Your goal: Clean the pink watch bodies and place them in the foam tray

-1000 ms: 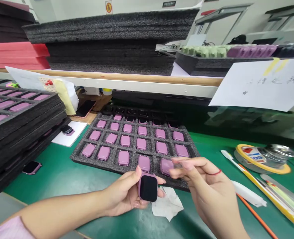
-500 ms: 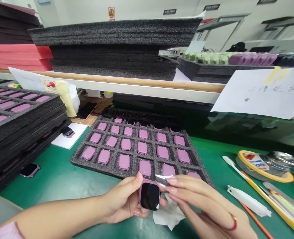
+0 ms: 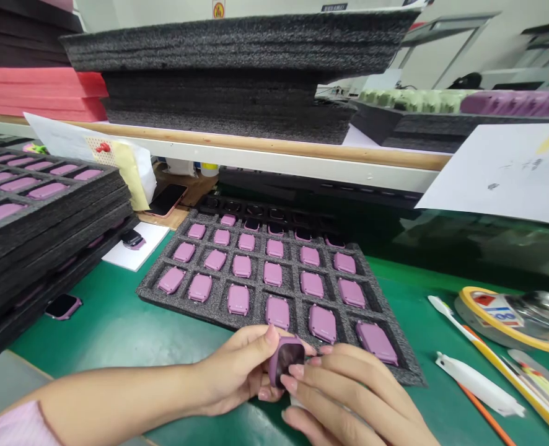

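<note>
- Above the counter (image 3: 172, 347), at the near edge of the foam tray (image 3: 409, 371), a purple watch (image 3: 287, 362) is gripped by the left hand (image 3: 237, 375), its dark screen turned toward the right
- Fingertips of the right hand (image 3: 349, 396) are brought over the screen, so the two hands are nearly together; whether anything is pinched there cannot be told
- In the tray, many watches are laid purple side up, while dark faces are shown along most of the farthest row
- By the left tray stack (image 3: 70, 229), another watch (image 3: 64, 306) is left on the counter, and a dark-screened one (image 3: 132, 239) is set on a white pad (image 3: 137, 257)
- The held watch is judged unfinished, being out of the tray and under the fingers; which of the others are done cannot be told
</note>
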A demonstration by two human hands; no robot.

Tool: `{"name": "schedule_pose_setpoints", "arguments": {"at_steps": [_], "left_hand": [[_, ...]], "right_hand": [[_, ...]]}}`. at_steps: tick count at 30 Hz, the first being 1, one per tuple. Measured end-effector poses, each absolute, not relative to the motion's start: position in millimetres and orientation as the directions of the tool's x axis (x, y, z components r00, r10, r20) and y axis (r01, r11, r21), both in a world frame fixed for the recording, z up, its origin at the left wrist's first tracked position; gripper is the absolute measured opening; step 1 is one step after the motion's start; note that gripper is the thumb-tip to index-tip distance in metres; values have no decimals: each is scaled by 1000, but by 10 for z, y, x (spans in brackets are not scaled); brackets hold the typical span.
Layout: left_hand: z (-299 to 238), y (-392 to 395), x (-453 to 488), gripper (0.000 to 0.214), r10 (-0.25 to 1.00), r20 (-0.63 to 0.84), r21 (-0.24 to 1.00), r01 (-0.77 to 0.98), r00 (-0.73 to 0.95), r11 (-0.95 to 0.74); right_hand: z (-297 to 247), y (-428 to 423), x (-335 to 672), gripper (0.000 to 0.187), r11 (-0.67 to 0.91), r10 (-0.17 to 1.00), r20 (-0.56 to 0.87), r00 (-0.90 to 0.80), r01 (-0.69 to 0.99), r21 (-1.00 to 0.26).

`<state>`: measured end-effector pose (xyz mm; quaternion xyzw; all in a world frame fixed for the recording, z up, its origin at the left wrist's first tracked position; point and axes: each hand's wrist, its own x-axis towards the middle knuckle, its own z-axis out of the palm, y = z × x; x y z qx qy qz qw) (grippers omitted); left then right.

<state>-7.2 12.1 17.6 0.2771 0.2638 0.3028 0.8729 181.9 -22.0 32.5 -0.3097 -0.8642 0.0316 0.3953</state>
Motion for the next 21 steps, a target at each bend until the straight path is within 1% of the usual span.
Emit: {"name": "schedule_pose_setpoints", "arguments": {"at_steps": [2,3,5,7,9,11,14,15,16,18,19,20,21], "left_hand": [[159,95,-64,60,725,-248,720,-378,643,582],[155,84,-59,58,732,-227,752,-363,642,551],[159,73,-51,57,732,-219,778,-337,646,531],[178,82,-48,59,722,-274,748,-332,635,575],[200,104,-49,61,703,-332,697,-339,629,632],[210,122,-53,61,688,-353,671,-341,634,658],[205,110,-64,60,686,-357,708,-296,634,642],[207,96,-71,60,701,-344,753,-262,625,604],[218,81,-82,59,728,-318,821,-209,608,532],[270,69,-120,48,791,-224,953,-43,570,300],[312,86,-150,39,808,-180,982,56,560,180],[362,126,-190,29,821,-149,985,152,551,77],[417,198,-241,23,827,-138,972,233,545,9]], "right_hand": [[320,-164,1775,69,778,604,653,-457,517,-358],[314,-148,1751,69,751,643,639,-422,511,-418],[303,-140,1712,58,694,716,592,-371,472,-543],[302,-145,1700,51,670,742,569,-356,427,-607],[311,-143,1713,53,669,743,572,-349,413,-618],[319,-127,1730,54,684,729,585,-355,411,-603],[309,-89,1727,57,697,716,596,-363,413,-586],[297,-81,1719,57,697,716,598,-359,415,-585],[281,-76,1712,57,690,723,596,-350,419,-590],[241,-83,1714,59,646,763,560,-324,417,-639],[221,-90,1731,60,613,790,525,-317,407,-678],[204,-95,1763,63,579,815,487,-315,391,-716],[192,-94,1809,64,545,835,445,-322,383,-746]]}}
